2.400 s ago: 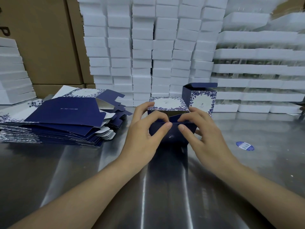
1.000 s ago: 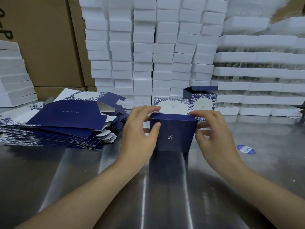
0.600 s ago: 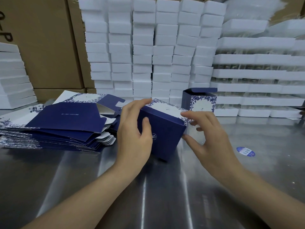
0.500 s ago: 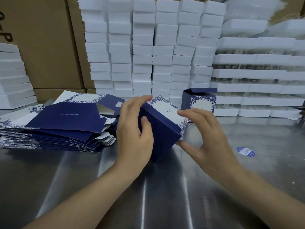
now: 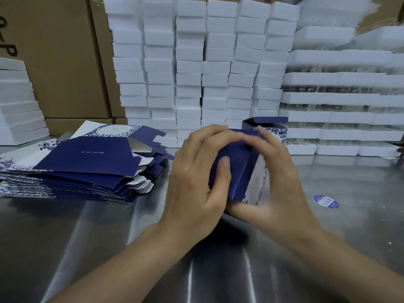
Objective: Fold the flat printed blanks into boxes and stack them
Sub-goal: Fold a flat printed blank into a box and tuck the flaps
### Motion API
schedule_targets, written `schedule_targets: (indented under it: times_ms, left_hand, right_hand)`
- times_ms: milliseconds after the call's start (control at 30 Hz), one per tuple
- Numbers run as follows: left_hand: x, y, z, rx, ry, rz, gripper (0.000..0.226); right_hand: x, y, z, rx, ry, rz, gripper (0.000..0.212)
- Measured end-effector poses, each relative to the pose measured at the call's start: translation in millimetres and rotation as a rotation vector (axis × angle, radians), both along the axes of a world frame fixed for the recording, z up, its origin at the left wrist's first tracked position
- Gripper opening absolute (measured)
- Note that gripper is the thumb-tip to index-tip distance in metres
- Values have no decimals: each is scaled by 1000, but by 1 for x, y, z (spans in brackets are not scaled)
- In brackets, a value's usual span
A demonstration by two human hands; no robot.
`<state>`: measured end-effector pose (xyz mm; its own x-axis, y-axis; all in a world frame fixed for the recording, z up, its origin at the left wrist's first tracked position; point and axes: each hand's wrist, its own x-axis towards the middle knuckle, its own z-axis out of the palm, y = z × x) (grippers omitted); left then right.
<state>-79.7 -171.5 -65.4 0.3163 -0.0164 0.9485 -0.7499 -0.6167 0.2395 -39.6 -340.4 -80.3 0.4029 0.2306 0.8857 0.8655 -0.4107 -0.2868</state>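
A dark blue folded box with a white floral-print face is held just above the steel table, tilted on its side. My left hand wraps its left side, thumb pressed on the blue face. My right hand cups its right side and underside, blurred by motion. A pile of flat blue and white printed blanks lies at the left. Behind my hands stands another folded box with its lid flap up.
Columns of white foam blocks and long foam trays line the back of the table. Brown cartons stand at the back left. A small blue oval sticker lies on the table at the right.
The box's flaps were closed, then it was lifted off the table and rolled clockwise in both hands, so its floral face now points right.
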Motion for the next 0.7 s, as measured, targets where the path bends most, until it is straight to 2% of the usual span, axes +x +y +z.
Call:
schedule_targets:
  times_ms: [100, 167, 233, 333, 400, 500, 700]
  left_hand:
    - [7, 4, -9, 43, 75, 75, 29]
    - [12, 8, -17, 98, 158, 116, 28]
    - [17, 13, -24, 115, 268, 125, 32]
    - [24, 20, -31, 75, 370, 104, 39]
    - [28, 23, -33, 57, 405, 84, 44]
    - [29, 23, -36, 44, 463, 37, 51]
    - [26, 17, -39, 89, 564, 27, 54]
  right_hand:
    - [9, -4, -3, 172, 247, -53, 80]
    - [17, -10, -7, 210, 389, -59, 80]
    - [25, -17, -10, 188, 489, -36, 85]
    - [33, -27, -12, 47, 594, 73, 100]
    - [36, -32, -14, -21, 625, 96, 111]
    - [33, -29, -19, -3, 601, 55, 121]
    - [38, -20, -17, 151, 530, -84, 118]
